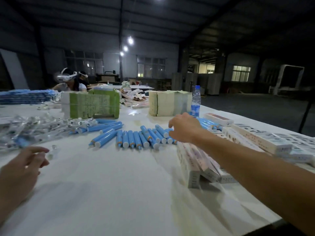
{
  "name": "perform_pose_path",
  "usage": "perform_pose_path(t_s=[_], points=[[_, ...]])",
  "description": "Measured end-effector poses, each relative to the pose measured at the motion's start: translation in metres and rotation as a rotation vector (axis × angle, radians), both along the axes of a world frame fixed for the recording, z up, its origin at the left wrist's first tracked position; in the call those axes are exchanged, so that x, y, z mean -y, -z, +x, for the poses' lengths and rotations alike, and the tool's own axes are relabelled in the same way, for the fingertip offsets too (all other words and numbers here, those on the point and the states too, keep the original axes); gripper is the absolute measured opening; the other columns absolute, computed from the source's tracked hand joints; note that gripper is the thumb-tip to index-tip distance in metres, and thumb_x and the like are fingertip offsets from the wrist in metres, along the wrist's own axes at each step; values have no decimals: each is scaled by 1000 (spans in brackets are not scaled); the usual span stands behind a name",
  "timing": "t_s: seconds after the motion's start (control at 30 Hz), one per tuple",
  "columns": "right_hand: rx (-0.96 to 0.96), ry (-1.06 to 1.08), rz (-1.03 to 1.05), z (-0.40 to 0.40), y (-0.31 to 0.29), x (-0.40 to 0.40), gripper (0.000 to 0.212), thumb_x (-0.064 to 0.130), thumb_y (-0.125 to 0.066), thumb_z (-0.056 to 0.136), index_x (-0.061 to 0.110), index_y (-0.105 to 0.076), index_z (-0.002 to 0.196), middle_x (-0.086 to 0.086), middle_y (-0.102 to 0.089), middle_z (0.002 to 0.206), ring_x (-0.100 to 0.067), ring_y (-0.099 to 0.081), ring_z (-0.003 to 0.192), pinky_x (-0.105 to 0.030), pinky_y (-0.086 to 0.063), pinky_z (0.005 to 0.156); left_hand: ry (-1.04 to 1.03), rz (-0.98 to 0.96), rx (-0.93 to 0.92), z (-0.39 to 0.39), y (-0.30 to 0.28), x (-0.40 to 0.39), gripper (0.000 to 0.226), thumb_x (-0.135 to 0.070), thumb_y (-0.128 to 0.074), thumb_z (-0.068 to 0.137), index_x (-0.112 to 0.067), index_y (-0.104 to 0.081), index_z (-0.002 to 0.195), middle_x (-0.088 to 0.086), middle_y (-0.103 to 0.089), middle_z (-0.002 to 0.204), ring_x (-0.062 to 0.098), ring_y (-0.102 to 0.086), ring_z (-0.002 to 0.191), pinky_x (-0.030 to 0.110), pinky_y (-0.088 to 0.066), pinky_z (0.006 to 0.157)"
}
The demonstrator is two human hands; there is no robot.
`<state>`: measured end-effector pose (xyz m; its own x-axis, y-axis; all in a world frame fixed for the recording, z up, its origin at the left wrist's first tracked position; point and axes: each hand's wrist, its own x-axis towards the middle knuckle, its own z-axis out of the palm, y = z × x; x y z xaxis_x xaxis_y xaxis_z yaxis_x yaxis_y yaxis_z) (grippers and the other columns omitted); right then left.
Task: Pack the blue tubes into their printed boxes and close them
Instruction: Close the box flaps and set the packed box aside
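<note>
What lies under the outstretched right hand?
The right hand reaches over a row of blue tubes on the white table. Its fingers cover the nearest tube ends, so contact cannot be told.

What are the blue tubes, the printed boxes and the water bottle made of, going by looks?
Blue tubes: likely plastic, smooth satin blue bodies with white caps and a soft sheen. Printed boxes: apparently thin cardboard, matte white with small print, crisp folded edges. Water bottle: clear plastic, see-through ribbed wall, blue cap and label. Motion blur leaves the finer finish open.
</note>
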<state>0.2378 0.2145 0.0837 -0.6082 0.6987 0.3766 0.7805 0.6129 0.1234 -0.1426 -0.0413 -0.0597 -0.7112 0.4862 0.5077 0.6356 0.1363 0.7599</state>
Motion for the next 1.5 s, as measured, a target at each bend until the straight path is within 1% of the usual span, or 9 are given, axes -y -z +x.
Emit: perform_pose_path(t_s=[0.13,0.3,0.67,0.8,1.03,1.13,1.3,1.37,1.5], points=[[-149,-272,-167,-89,21,50,33,37,-52,90,30,-65,119,0,-59,127,-28,-47,121,-39,-42,84,-26,61,-47,52,-28,9,12,-37,-51,92,-36,-63,94,-10,-70,72,-1,-64,73,26,-49,62],[-108,-551,-308,-206,70,130,49,47,-50,94,25,-49,138,-7,-48,139,-33,-36,129,-46,-37,102,-145,43,-94,62,-36,11,14,-9,-56,97,-20,-65,97,0,-69,78,25,-62,77,28,-42,68],[-55,-700,-273,-293,121,190,61,58,-35,93,28,-33,146,-4,-43,147,-32,-24,140,-51,-27,109,-431,-75,-23,30,-41,41,21,-11,-51,89,-28,-59,97,-4,-61,89,26,-58,98,35,-47,78],[-44,-730,-287,-299,126,198,62,58,-30,93,30,-31,148,-2,-38,152,-29,-20,142,-49,-22,111,-481,-415,-29,-4,-48,65,37,-10,-47,89,-22,-52,124,6,-55,129,30,-44,124,46,-46,97],[-41,-792,-310,-300,127,206,59,54,-31,95,28,-30,148,-3,-37,152,-30,-20,143,-52,-22,114,-640,-840,-114,-99,-54,102,70,-8,-49,84,-26,-28,149,11,-42,148,36,-32,139,51,-42,105],[-39,-794,-361,-301,123,206,59,51,-31,95,26,-30,148,-5,-37,151,-32,-22,142,-54,-21,113,-675,-1021,-141,-143,-51,94,87,-18,-53,87,-30,-2,156,9,-17,164,38,-2,152,65,-20,115],[-13,-778,-351,-300,124,197,56,49,-32,96,23,-32,146,-8,-39,149,-33,-25,139,-55,-23,111,-615,-1100,-217,-172,-55,78,89,-27,-53,90,-29,6,157,17,-40,154,40,-36,142,65,-29,111],[-12,-777,-350,-300,125,195,56,49,-32,96,23,-33,146,-8,-39,148,-34,-25,138,-54,-24,109,-570,-1136,-411,-165,-59,75,67,-25,-52,91,-27,-20,150,10,-56,140,32,-58,121,49,-52,91],[-44,-765,-348,-302,124,194,57,49,-34,95,23,-33,146,-7,-41,147,-34,-27,137,-53,-26,107,-554,-1130,-751,-141,-67,65,43,-48,-48,94,-23,-44,129,1,-59,130,25,-61,112,36,-50,73]])
